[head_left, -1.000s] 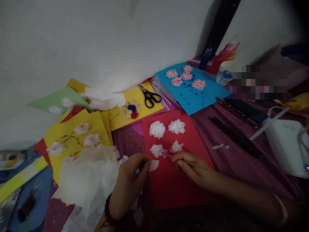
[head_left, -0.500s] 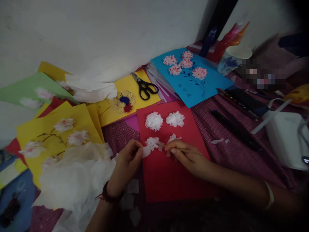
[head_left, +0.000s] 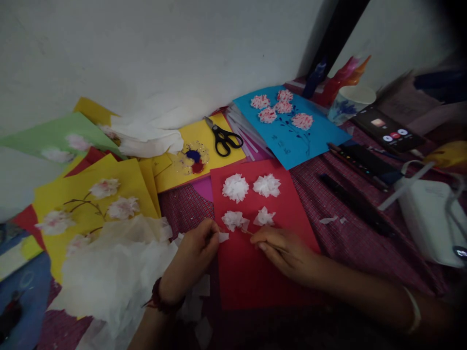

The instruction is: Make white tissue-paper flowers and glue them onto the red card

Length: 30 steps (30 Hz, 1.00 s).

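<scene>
Four white blooms [head_left: 235, 188] on red card [head_left: 270, 282]; left hand [head_left: 193, 257], at its left edge, pinches tissue piece [head_left: 224, 236]; right hand [head_left: 288, 253], over the card, pinches thin stick [head_left: 250, 233]. Light tip pressure advised.

Rich red on the card [head_left: 251, 287], and we get four white flowers [head_left: 236, 188] bright against it! White again for the tissue [head_left: 109, 272]. Over to the blue sheet [head_left: 326, 133], where we see pompoms [head_left: 302, 121] mottled pink and white, plus dark blue dabs [head_left: 284, 129]. Bold colour on the yellow sheet [head_left: 54, 192]: its blossoms [head_left: 123, 208] are white flushed with pink, its twigs [head_left: 97, 206] brown. We have pale green on the green sheet [head_left: 44, 133]. Black handles on the scissors [head_left: 217, 131]! A blue blot [head_left: 193, 155] meets a red blot [head_left: 197, 167]. White cup [head_left: 343, 112], blue floral print. The tabletop [head_left: 186, 209]? Maroon, finely checked. And we spot a dark red bracelet [head_left: 160, 299], then a pale band [head_left: 416, 311].
</scene>
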Tool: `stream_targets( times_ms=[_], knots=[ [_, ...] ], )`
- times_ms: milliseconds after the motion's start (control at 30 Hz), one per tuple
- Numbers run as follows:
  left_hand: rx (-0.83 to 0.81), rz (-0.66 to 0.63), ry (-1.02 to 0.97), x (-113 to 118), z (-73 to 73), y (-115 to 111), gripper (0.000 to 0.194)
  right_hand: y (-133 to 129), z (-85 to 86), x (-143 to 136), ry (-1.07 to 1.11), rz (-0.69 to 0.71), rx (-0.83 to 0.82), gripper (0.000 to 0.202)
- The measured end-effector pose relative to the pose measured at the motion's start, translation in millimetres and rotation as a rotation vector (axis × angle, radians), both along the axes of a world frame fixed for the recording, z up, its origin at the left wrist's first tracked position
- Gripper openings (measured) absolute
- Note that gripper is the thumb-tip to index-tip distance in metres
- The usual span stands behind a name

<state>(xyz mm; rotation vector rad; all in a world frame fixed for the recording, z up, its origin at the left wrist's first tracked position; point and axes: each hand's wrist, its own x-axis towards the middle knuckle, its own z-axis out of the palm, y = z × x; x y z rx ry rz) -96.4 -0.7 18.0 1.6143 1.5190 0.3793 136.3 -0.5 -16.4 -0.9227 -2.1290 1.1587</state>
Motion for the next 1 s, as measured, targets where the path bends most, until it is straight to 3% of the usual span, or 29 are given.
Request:
stream_targets(
  times_ms=[200, 400, 500, 600, 767, 1000],
  knots=[
    [-0.011, 0.009, 0.048, 2.2, 3.9, -0.3, 0.013, -0.3, -8.0, 2.6, -0.059, -0.024, 0.109, 0.020],
    [0.023, -0.022, -0.070, 8.3, 9.1, -6.8, 0.013, 1.5, 2.4, 5.1, 0.049, -0.100, 0.047, 0.018],
    [0.098, 0.007, -0.131, 21.3, 3.5, -9.9, 0.014, -1.4, 6.3, 9.2, 0.109, -0.172, -0.022, 0.018],
    [0.161, 0.100, -0.071, 32.4, -10.5, -9.4, 0.015, -5.5, 5.8, 13.9, 0.154, -0.211, -0.032, 0.020],
    [0.283, 0.158, 0.030, 34.5, -29.0, -5.1, 0.014, -6.2, 5.1, 12.5, 0.105, -0.097, 0.026, 0.019],
    [0.333, 0.150, 0.055, 33.7, -30.8, -2.2, 0.013, -2.8, -1.3, 2.1, -0.028, 0.038, -0.012, 0.018]
  ],
)
